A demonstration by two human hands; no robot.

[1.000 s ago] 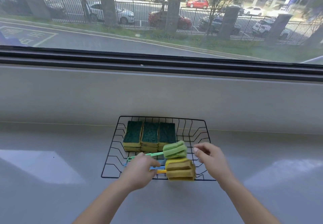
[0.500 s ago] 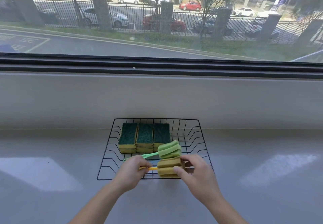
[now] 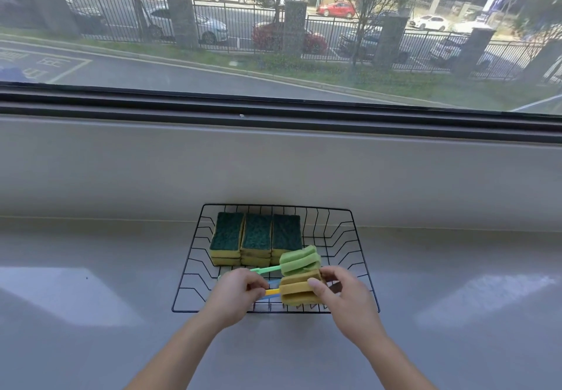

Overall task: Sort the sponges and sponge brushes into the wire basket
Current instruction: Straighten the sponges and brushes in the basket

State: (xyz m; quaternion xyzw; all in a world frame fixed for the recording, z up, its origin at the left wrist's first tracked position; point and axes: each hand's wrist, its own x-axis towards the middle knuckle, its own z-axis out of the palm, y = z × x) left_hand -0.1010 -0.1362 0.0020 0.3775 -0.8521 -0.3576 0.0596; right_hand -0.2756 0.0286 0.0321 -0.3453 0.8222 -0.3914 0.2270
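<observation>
A black wire basket [image 3: 360, 256] sits on the grey counter. Three stacks of yellow sponges with dark green tops [image 3: 257, 237] fill its far left part. A green sponge brush [image 3: 299, 260] lies across the basket in front of them. Just nearer is a yellow sponge brush [image 3: 296, 291], its yellow handle pointing left. My left hand [image 3: 234, 294] pinches that handle. My right hand [image 3: 343, 295] grips the yellow sponge head from the right. A blue handle peeks out under the yellow one; the rest of it is hidden.
A grey sill wall [image 3: 273, 170] rises right behind the basket, with a dark window frame [image 3: 273, 116] above it. Grey counter [image 3: 91, 313] spreads left, right and in front of the basket.
My right hand moved left onto the yellow sponge head and closed on it. My left hand stays on the handle. The yellow brush has shifted slightly further into the basket.
</observation>
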